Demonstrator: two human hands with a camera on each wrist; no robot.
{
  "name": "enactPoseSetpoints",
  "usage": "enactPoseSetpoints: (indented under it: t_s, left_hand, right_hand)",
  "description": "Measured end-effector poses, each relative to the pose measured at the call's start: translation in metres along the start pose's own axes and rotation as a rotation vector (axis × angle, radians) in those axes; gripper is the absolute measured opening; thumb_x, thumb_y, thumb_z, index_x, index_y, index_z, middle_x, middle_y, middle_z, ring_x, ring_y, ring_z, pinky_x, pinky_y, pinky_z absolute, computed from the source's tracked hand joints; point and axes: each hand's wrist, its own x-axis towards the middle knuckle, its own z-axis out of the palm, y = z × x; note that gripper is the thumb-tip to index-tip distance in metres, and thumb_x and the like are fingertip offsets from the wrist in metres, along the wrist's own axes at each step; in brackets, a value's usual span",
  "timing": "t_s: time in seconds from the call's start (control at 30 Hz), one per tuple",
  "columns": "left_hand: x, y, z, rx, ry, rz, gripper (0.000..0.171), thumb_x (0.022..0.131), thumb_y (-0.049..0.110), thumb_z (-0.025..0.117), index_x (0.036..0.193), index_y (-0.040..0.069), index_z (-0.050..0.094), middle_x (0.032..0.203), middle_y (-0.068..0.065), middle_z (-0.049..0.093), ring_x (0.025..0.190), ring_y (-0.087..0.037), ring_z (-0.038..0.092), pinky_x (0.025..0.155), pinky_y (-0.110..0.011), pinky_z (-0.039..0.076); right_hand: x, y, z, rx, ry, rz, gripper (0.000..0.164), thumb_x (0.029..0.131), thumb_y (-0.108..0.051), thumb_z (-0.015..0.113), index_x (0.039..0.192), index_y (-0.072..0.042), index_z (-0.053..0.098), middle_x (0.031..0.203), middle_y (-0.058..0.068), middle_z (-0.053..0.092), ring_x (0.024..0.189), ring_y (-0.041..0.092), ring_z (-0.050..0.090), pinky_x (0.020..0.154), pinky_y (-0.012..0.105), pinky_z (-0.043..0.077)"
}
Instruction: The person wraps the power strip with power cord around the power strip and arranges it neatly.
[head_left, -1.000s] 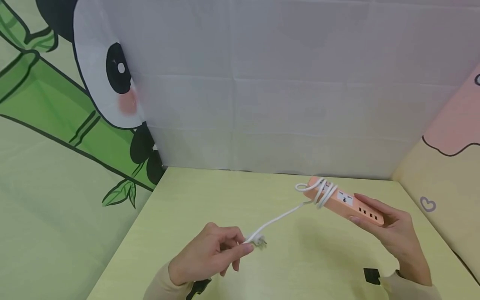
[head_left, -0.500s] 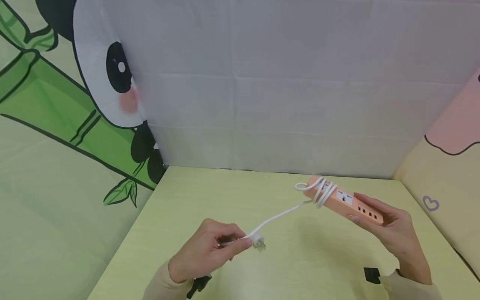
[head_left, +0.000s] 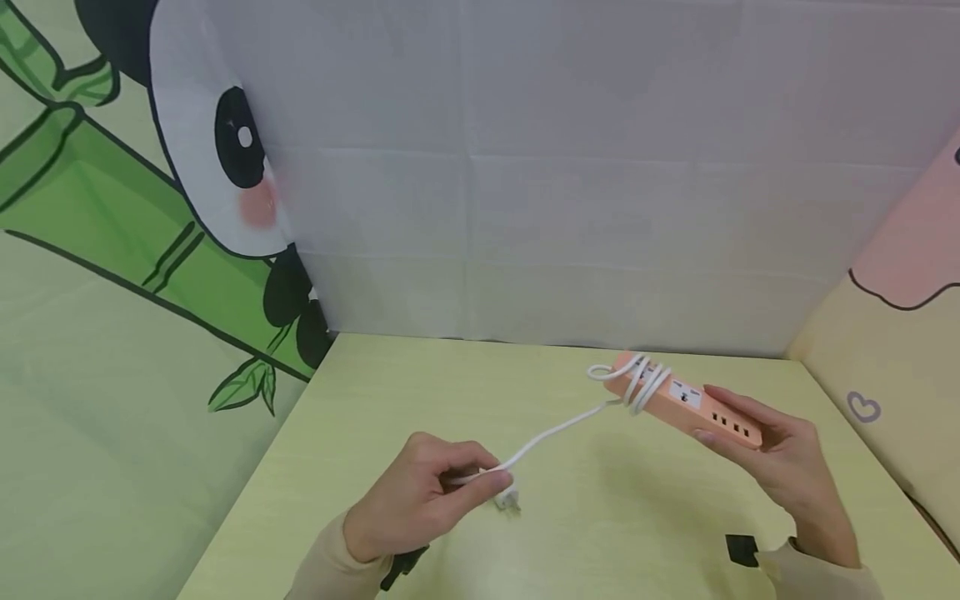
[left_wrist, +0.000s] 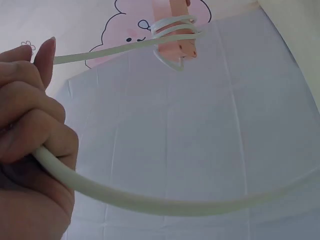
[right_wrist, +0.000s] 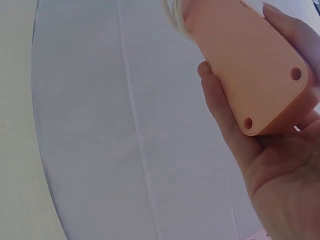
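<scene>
My right hand (head_left: 787, 454) grips the near end of a peach power strip (head_left: 693, 408), which is held tilted above the table. Several turns of its white cord (head_left: 558, 429) wrap the far end, with a small loop sticking out to the left. From there the cord runs down to my left hand (head_left: 423, 496), which pinches it between thumb and fingers. The plug (head_left: 507, 500) hangs just beyond the left thumb. In the left wrist view a length of cord (left_wrist: 165, 206) curves out from under the curled fingers. The right wrist view shows the strip's smooth underside (right_wrist: 245, 60) with two holes.
A pale yellow table (head_left: 420, 383) lies under both hands. Behind it hangs a grey-white cloth (head_left: 562, 183). A printed panda and bamboo cloth (head_left: 112, 192) stands at the left, and a cream and pink one (head_left: 892, 358) at the right.
My left hand has shifted slightly up and right, its fingers closing more around the cord. The plug has swung a little lower. The right hand and power strip have barely moved.
</scene>
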Motion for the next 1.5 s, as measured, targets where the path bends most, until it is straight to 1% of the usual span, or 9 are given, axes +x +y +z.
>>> enactPoseSetpoints:
  t_s: [0.13,0.23,0.5,0.73,0.8,0.97,1.3,1.4,1.5]
  left_hand:
    - [0.011,0.003,0.0,0.049,0.016,0.142,0.008,0.095,0.009,0.07,0.095,0.015,0.075,0.057,0.008,0.046,0.055,0.011,0.029,0.048,-0.006,0.027]
    - [0.019,0.006,-0.002,0.083,0.016,0.202,0.007,0.094,0.008,0.071,0.097,0.012,0.075,0.058,0.008,0.05,0.054,0.011,0.03,0.048,-0.005,0.03]
    - [0.035,0.013,-0.004,0.138,-0.002,0.285,0.011,0.094,0.003,0.07,0.1,0.01,0.076,0.06,0.008,0.052,0.054,0.008,0.035,0.049,-0.005,0.033]
    - [0.05,0.019,-0.003,0.196,-0.028,0.358,0.008,0.095,0.005,0.068,0.095,0.011,0.074,0.062,0.008,0.049,0.056,0.007,0.035,0.053,-0.005,0.033]
    - [0.054,0.021,-0.004,0.207,-0.036,0.367,0.008,0.095,0.005,0.068,0.094,0.01,0.074,0.062,0.008,0.05,0.056,0.007,0.035,0.053,-0.005,0.034]
    - [0.063,0.026,-0.004,0.232,-0.065,0.397,0.008,0.095,0.005,0.068,0.095,0.009,0.075,0.065,0.007,0.053,0.057,0.007,0.036,0.054,-0.005,0.033]
    - [0.092,0.035,-0.008,0.315,-0.101,0.515,0.01,0.091,0.005,0.073,0.1,0.007,0.077,0.067,0.007,0.06,0.056,0.004,0.038,0.057,-0.005,0.035]
    - [0.1,0.036,-0.011,0.348,-0.112,0.526,0.012,0.09,0.006,0.075,0.102,0.007,0.078,0.063,0.007,0.056,0.054,0.002,0.035,0.055,-0.007,0.033]
    - [0.109,0.036,-0.015,0.392,-0.12,0.52,0.012,0.091,0.01,0.075,0.103,0.01,0.078,0.063,0.007,0.053,0.054,0.001,0.034,0.053,-0.009,0.032]
  right_hand:
    - [0.001,0.002,0.002,-0.054,-0.003,0.032,0.054,0.081,0.021,0.07,0.133,0.013,0.057,0.117,-0.007,0.071,0.085,0.004,0.066,0.067,0.018,0.057]
    - [0.0,0.003,0.003,-0.087,-0.003,0.05,0.055,0.082,0.019,0.071,0.135,0.011,0.057,0.119,-0.009,0.07,0.086,0.004,0.065,0.067,0.018,0.057]
    - [0.0,0.004,0.003,-0.17,-0.014,0.058,0.054,0.083,0.017,0.072,0.135,0.009,0.058,0.121,-0.012,0.067,0.086,0.005,0.063,0.066,0.018,0.057]
    - [0.001,0.007,0.004,-0.135,-0.052,0.042,0.056,0.082,0.019,0.071,0.135,0.01,0.058,0.123,-0.012,0.067,0.09,0.006,0.061,0.067,0.018,0.056]
    - [0.001,0.007,0.004,-0.155,-0.06,0.047,0.056,0.082,0.018,0.072,0.136,0.009,0.058,0.123,-0.013,0.066,0.09,0.007,0.061,0.067,0.018,0.057]
    - [0.001,0.008,0.006,-0.182,-0.085,0.069,0.056,0.083,0.015,0.073,0.136,0.007,0.059,0.122,-0.014,0.066,0.089,0.007,0.061,0.066,0.02,0.057]
    - [0.003,0.007,0.006,-0.169,-0.144,0.086,0.053,0.083,0.014,0.073,0.134,0.006,0.06,0.113,-0.012,0.069,0.084,0.007,0.062,0.064,0.023,0.057]
    - [0.004,0.006,0.005,-0.205,-0.16,0.07,0.053,0.083,0.013,0.074,0.134,0.006,0.061,0.114,-0.013,0.068,0.084,0.008,0.062,0.063,0.023,0.056]
    - [0.005,0.006,0.004,-0.202,-0.18,0.056,0.053,0.083,0.014,0.073,0.134,0.006,0.06,0.115,-0.013,0.067,0.084,0.008,0.061,0.063,0.024,0.056]
